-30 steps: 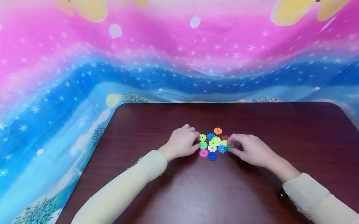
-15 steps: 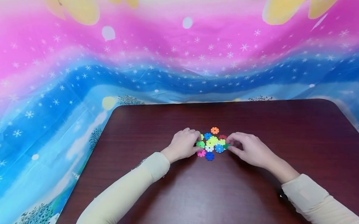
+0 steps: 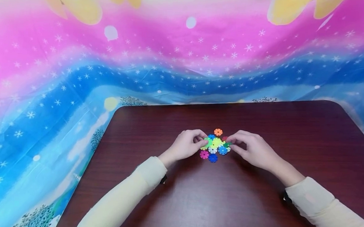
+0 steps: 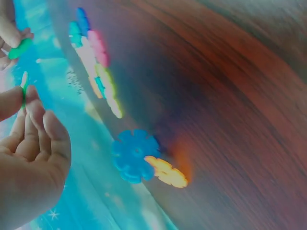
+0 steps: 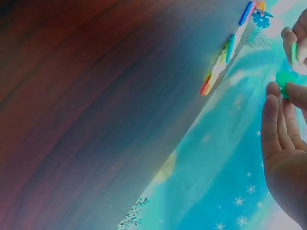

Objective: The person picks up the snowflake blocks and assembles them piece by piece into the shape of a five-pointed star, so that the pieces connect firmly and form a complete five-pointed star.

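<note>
My left hand pinches a light green notched disc between thumb and fingers, raised over the pile. In the left wrist view that disc is seen nearly edge-on. Opposite it, my right hand pinches a darker green notched disc, also seen as a green disc in the right wrist view. The two held discs are apart. Below them lie several flat notched discs, among them a white disc, a light blue disc and a yellow disc. The held discs partly cover the pile.
An orange disc lies at the pile's far side. A pink disc and a dark blue disc are at its near side. The dark wooden table has a patterned cloth hanging behind it.
My left hand has taken the light green disc from the pile's left side and lifted it. My right hand, holding the darker green disc throughout, has risen slightly.
</note>
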